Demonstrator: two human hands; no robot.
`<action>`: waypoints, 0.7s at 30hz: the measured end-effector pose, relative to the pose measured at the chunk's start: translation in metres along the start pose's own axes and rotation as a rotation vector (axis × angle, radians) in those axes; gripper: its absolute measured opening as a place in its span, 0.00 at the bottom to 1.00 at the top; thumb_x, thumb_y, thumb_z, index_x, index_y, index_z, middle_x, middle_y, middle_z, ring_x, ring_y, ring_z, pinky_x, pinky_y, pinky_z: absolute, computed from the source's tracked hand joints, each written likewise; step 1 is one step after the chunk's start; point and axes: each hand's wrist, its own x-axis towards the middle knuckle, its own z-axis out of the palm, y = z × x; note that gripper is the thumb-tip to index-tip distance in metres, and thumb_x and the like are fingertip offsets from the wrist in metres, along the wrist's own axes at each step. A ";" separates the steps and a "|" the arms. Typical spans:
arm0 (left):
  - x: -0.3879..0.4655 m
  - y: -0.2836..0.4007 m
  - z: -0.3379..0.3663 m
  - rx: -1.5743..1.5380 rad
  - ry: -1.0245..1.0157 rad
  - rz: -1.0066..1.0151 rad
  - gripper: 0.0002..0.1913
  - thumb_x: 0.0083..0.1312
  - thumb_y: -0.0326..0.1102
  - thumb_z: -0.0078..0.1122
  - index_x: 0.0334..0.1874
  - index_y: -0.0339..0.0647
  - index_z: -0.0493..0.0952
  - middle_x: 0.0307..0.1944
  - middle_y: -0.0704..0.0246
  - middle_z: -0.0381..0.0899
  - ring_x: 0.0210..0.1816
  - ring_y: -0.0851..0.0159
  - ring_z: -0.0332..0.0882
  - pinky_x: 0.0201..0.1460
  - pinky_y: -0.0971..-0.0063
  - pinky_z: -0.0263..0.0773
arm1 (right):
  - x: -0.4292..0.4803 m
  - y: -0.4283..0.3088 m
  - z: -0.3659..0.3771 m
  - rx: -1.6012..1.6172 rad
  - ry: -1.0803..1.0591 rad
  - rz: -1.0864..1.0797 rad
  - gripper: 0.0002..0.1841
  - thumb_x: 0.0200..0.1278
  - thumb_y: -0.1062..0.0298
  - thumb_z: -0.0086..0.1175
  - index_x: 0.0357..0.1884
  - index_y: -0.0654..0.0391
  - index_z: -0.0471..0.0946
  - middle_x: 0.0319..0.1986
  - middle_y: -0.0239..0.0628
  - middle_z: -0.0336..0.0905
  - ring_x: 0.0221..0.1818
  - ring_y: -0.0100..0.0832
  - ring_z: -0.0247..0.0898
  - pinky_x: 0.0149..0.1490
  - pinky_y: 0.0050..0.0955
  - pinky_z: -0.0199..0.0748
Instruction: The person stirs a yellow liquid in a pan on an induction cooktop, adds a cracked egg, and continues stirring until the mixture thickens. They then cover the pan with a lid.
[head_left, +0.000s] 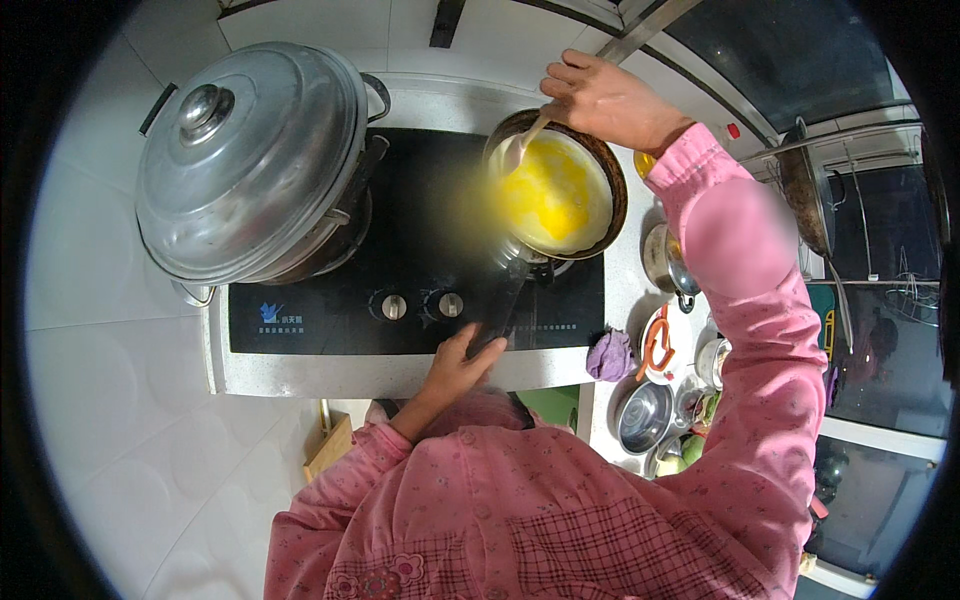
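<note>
My left hand (459, 361) is closed around the black handle (501, 300) of a frying pan (616, 176) on the right side of the stove. A round, pale flatbread-like sheet with yellow egg (553, 191) spread over it fills the pan. Above the pan's far rim, my right hand (604, 101) grips a pale spatula (517, 150). The spatula head rests at the upper left of the sheet, and it appears to touch the sheet's edge. A blurred patch hides part of the pan's left side.
A large lidded steamer pot (270, 165) stands on the left of the black glass cooktop (420, 240). Right of the cooktop are a purple cloth (610, 355), a plate with sausage-like pieces (660, 345), a lidded pot (660, 259) and a metal bowl (643, 417).
</note>
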 end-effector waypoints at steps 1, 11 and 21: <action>0.000 0.000 0.000 0.005 -0.003 0.003 0.16 0.65 0.43 0.59 0.41 0.35 0.74 0.22 0.73 0.75 0.21 0.77 0.71 0.23 0.81 0.67 | -0.004 0.000 0.002 0.009 -0.009 -0.001 0.04 0.43 0.67 0.56 0.24 0.50 0.79 0.30 0.28 0.72 0.42 0.27 0.67 0.49 0.24 0.65; -0.002 -0.002 0.001 0.014 -0.003 0.011 0.14 0.66 0.43 0.58 0.41 0.37 0.75 0.20 0.74 0.74 0.20 0.76 0.72 0.23 0.80 0.68 | 0.016 -0.004 0.014 0.016 -0.115 0.024 0.03 0.44 0.67 0.56 0.22 0.49 0.81 0.30 0.28 0.76 0.44 0.29 0.71 0.55 0.26 0.65; -0.002 -0.006 0.000 0.037 -0.021 0.018 0.14 0.69 0.40 0.54 0.49 0.37 0.75 0.22 0.76 0.71 0.21 0.78 0.68 0.22 0.82 0.64 | -0.009 0.010 0.025 0.060 -0.051 0.198 0.14 0.49 0.68 0.53 0.39 0.48 0.82 0.33 0.29 0.72 0.45 0.29 0.68 0.53 0.28 0.65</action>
